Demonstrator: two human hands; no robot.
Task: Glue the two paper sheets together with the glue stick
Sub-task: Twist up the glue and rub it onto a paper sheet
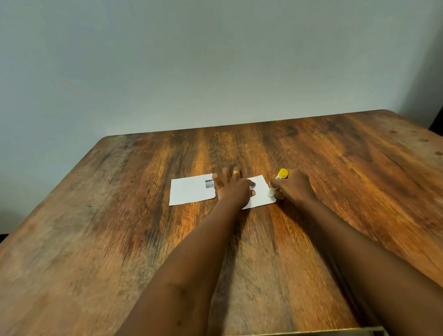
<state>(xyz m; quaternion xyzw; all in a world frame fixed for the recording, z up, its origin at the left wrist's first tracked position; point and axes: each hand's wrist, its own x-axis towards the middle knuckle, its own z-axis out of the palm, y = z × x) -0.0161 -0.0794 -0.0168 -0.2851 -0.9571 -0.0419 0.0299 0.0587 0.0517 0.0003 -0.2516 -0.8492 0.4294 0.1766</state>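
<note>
Head view: the right hand [292, 186] has its grip closed around a glue stick [278, 183], fingers wrapped about the barrel. The stick is tilted, its yellow end [283, 173] pointing up toward 1 o'clock and its white lower end [271, 192] touching the right edge of a small white paper sheet [261, 191]. That sheet lies flat on the wooden surface [142, 252], near the middle of it. At 9 o'clock from the stick, the left hand [233, 188] lies palm down with its fingers spread, no grip on anything; its thumb and forefinger press on the left part of the same sheet, while the other fingers reach onto bare wood. A gold ring [235, 172] sits on one of those fingers. Just beyond the left hand at 9 o'clock lies the second paper sheet [190, 189], flat, with a small grey printed patch [209, 183] near its upper right corner, which the little finger touches or nearly touches. The two sheets lie apart, with the left hand between them. Both bare forearms stretch out from 6 o'clock.
</note>
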